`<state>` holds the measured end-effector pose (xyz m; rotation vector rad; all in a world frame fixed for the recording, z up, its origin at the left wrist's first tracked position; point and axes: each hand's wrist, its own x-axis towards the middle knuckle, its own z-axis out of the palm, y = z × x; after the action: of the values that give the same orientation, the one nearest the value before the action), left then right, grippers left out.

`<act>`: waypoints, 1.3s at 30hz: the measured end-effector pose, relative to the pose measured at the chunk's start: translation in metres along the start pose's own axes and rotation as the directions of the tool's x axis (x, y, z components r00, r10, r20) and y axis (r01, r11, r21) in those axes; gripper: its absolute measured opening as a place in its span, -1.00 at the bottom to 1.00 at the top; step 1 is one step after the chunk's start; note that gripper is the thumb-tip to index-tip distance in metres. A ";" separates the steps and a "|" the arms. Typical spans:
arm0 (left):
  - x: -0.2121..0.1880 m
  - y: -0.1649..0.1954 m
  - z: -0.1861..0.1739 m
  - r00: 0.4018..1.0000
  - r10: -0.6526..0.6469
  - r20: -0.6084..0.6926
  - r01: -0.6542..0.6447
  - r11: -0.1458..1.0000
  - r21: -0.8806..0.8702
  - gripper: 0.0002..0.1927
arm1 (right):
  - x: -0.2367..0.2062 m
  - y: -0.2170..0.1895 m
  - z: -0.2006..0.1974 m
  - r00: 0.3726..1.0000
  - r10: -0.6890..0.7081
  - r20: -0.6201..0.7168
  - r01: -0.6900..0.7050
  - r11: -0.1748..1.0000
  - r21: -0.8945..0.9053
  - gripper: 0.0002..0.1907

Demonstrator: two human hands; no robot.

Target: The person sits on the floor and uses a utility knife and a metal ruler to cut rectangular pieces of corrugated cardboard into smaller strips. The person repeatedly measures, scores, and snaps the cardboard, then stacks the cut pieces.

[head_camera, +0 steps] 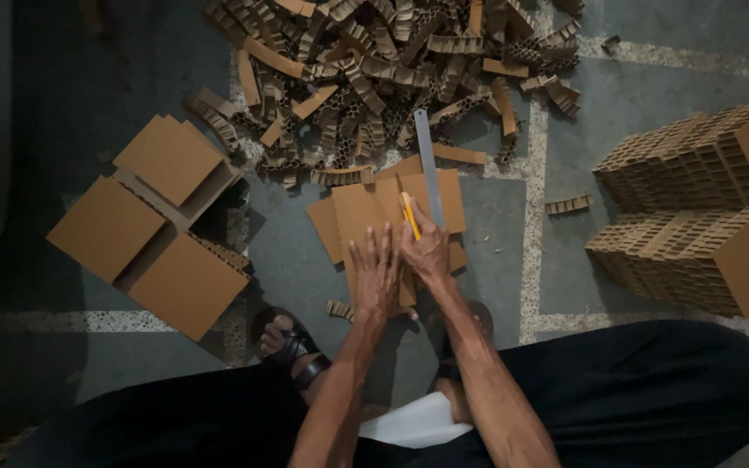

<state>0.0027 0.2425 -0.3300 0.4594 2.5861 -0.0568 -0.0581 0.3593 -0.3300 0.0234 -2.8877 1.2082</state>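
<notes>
My left hand [376, 276] lies flat, fingers spread, pressing on a brown cardboard sheet [359, 211] on the floor. My right hand [427, 250] grips a yellow utility knife [410, 216], its tip resting on the cardboard. A long metal ruler [427, 160] lies across the sheets just right of the knife, pointing away from me. Several more cardboard sheets lie under the top one.
A heap of honeycomb cardboard strips [392, 61] lies at the top. Stacks of square cardboard pieces [153, 225] sit at left, honeycomb blocks [695, 208] at right. My sandalled foot [292, 347] rests near the sheets. A loose strip [569, 204] lies on the tiled floor.
</notes>
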 end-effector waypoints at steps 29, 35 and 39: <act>0.000 -0.007 -0.012 0.994 -0.041 -0.100 0.020 0.978 -0.205 0.72 | -0.054 0.020 -0.026 0.991 0.110 0.074 -0.094 0.975 -0.202 -0.71; -0.007 -0.018 -0.006 0.955 -0.136 -0.263 0.014 0.908 -0.418 0.59 | -0.064 0.053 -0.017 0.937 0.215 -0.276 -0.250 0.963 -0.101 -0.65; -0.008 -0.015 0.003 0.646 -0.728 -0.230 0.313 0.527 -0.790 0.20 | -0.041 0.085 0.019 0.930 0.251 -0.267 -0.278 0.958 -0.068 -0.48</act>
<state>0.0054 0.2255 -0.3289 -0.7786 2.8901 0.9531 -0.0185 0.4062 -0.4047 -0.5025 -2.7801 0.9967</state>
